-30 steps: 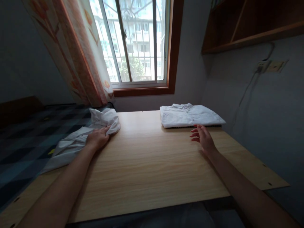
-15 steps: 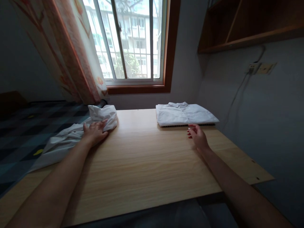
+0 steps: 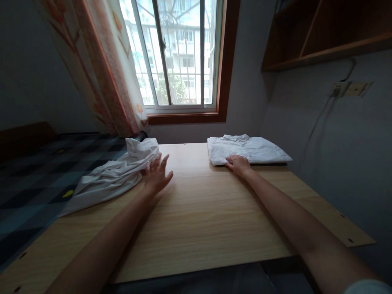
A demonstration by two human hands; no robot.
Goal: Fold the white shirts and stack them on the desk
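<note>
My left hand [image 3: 157, 175] is spread open above the pale wooden board, fingers apart, at the right edge of a crumpled white cloth [image 3: 119, 171]. The cloth trails from a bunched far end toward the left side of the board. On the far right, a folded white shirt [image 3: 254, 149] lies flat with its collar toward the window. A thin dark layer shows beneath its front edge. My right hand [image 3: 239, 165] is closed at this front edge, left of its middle, fingers bent over the fabric; its thumb is partly hidden.
The wooden board [image 3: 190, 212] spans the middle of the view. To the left is a bed with a dark checked cover [image 3: 27, 183]. Behind stand a barred window [image 3: 183, 61] and a curtain [image 3: 104, 73]. A wall shelf [image 3: 330, 49] and a socket with a cable [image 3: 339, 87] are at right.
My left hand has come off the crumpled cloth and moved right, fingers spreading. My right hand has moved left and forward onto the folded shirt's front edge. The view has shifted slightly left.
</note>
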